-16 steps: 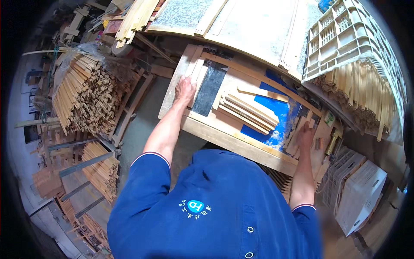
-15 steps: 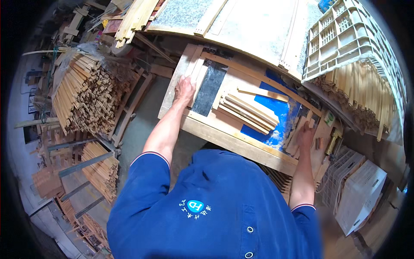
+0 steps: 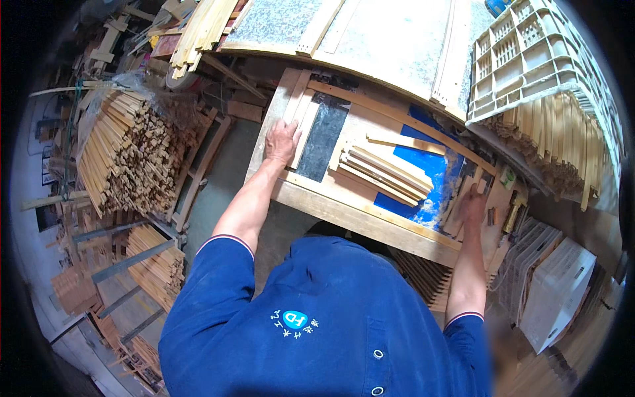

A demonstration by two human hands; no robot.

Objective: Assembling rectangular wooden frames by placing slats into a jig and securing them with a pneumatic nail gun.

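Observation:
My left hand (image 3: 282, 141) rests on the left end of the wooden workbench (image 3: 344, 213), its fingers spread over the boards beside a long pale strip (image 3: 305, 126). At the other end, my right hand (image 3: 472, 206) is down by some short wood pieces (image 3: 456, 210); its fingers are partly hidden, and I cannot tell whether they grip one. Between my hands lies a small stack of wooden slats (image 3: 383, 173), partly over a blue panel (image 3: 426, 188) dusted with sawdust. Just beyond the stack, one loose slat (image 3: 407, 143) lies at an angle.
A pale work table (image 3: 390, 46) adjoins the bench's far side. At right, a plastic crate (image 3: 529, 53) stands tilted over bundled slats (image 3: 562, 139); more crates (image 3: 555, 291) are lower down. A brass-coloured tool (image 3: 512, 217) lies near my right hand. Large slat piles (image 3: 145, 145) stand at left.
The whole view has shifted slightly. Both hands stay at the same ends of the bench, and the slats between them lie as before.

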